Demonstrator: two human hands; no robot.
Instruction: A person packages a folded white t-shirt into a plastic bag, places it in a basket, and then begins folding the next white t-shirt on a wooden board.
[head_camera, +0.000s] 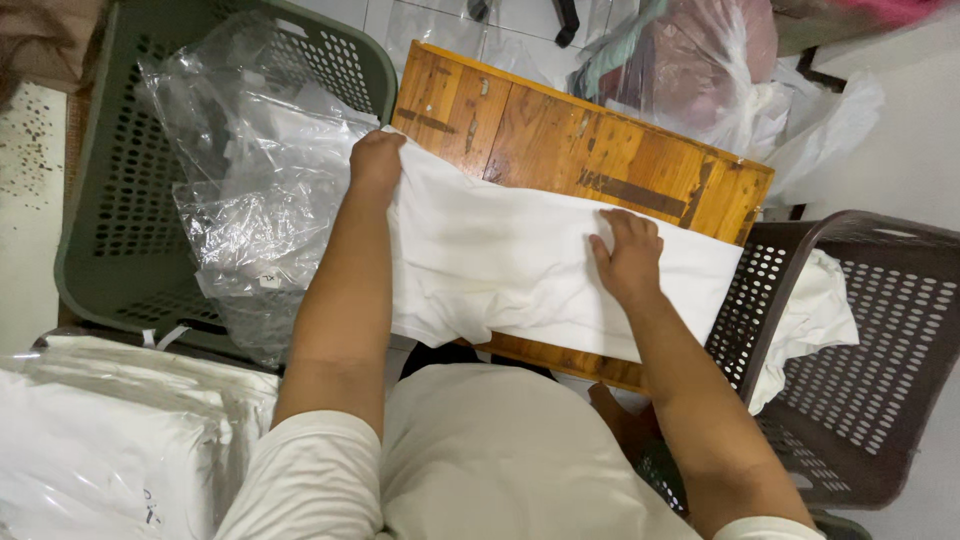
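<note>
White cloth (520, 270), folded into a long band, lies across a small wooden table (560, 140) directly in front of the person, with its near edge hanging over the table's front.

Head view, hands: the left hand (377, 160) is clenched on the cloth's far-left corner, knuckles up, at the table's left edge. The right hand (628, 258) lies flat on the cloth right of centre, fingers spread and pressing down, grasping nothing.

Handling, as a judgement: the cloth looks light, soft and limp, creasing wherever it is pressed. It should not slip on the bare wood, yet it will sag wherever it is unsupported. Corners and folded edges are the sound places to take hold; a pinch in the middle would bunch it.

Head view, surroundings: a green perforated basket (120, 250) stands left of the table and holds crumpled clear plastic bags (250, 190); a small pale tag shows on one, too small to read. A brown perforated basket (860, 400) stands to the right with more white cloth (815, 320) draped over its rim. A stack of flat packages in clear wrap (110, 440) lies at lower left. Beyond the table sits a large clear bag of mixed fabric (700, 60).
</note>
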